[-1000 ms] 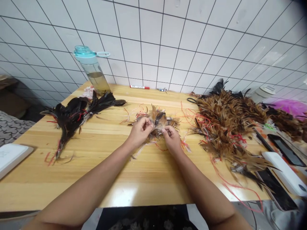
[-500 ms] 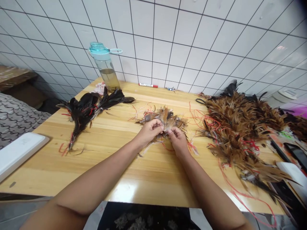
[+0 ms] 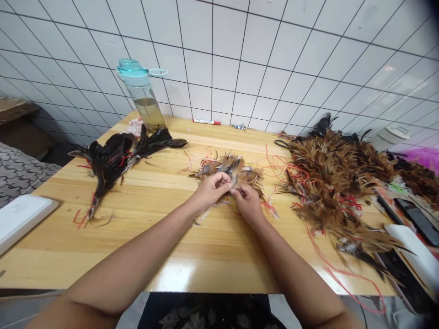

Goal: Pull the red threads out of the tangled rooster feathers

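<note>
A small pile of brown and grey feathers (image 3: 252, 177) lies mid-table, with red string and pale scraps around it. At its near edge my left hand (image 3: 215, 187) pinches a small, light feather (image 3: 234, 176) between thumb and forefinger. Nearly touching it, my right hand (image 3: 247, 201) is closed in a pinch at the lower end of the same feather. The fingers partly cover what they grip, so its base is hidden.
Black feather bundles (image 3: 109, 155) tied with red lie at left, near a water bottle (image 3: 144, 98). A large brown feather heap (image 3: 332, 169) fills the right side, with red string (image 3: 329, 260) and a phone (image 3: 416, 219). A white box-like object (image 3: 25, 219) sits far left. A marker (image 3: 206, 122) lies by the tiled wall.
The view has shifted slightly, so everything sits a little further left. My two hands have drawn closer together, their fingertips now almost meeting at the feather.
</note>
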`<action>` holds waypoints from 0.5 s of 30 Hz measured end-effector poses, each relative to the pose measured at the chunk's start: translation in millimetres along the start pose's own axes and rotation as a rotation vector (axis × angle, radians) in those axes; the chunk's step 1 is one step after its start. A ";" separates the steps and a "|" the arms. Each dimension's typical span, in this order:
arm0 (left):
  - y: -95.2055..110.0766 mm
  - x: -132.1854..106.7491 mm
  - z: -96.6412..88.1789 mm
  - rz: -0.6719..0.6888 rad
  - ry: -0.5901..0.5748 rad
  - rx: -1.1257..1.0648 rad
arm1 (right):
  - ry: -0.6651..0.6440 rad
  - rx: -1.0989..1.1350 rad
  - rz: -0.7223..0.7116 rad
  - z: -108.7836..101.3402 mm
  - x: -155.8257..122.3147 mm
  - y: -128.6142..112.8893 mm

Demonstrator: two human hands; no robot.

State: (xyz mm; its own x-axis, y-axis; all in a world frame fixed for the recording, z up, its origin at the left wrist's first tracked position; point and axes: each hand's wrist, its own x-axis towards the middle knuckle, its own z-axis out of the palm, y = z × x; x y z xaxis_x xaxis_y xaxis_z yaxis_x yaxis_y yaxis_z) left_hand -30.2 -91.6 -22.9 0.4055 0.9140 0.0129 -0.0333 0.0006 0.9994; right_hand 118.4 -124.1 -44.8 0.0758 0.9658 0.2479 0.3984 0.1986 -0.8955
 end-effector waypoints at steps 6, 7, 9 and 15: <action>0.2 -0.4 -0.4 0.051 -0.002 0.118 | 0.002 -0.142 -0.114 -1.0 -0.5 0.5; 0.4 -0.8 -0.7 0.065 -0.006 0.174 | -0.002 -0.179 -0.136 -1.2 -0.9 0.7; 0.7 -1.7 -1.7 0.089 -0.006 0.310 | -0.016 -0.260 -0.172 -1.3 -2.1 1.3; 1.1 -3.1 -3.7 0.167 0.035 0.575 | -0.077 -0.408 -0.194 0.4 -4.9 1.9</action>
State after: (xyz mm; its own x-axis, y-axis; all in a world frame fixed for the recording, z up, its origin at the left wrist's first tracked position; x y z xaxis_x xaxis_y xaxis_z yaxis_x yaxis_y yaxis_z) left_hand -34.9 -92.9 -21.9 0.4072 0.8954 0.1803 0.4096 -0.3555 0.8401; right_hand 118.4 -128.3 -47.8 -0.0978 0.9300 0.3543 0.7273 0.3099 -0.6124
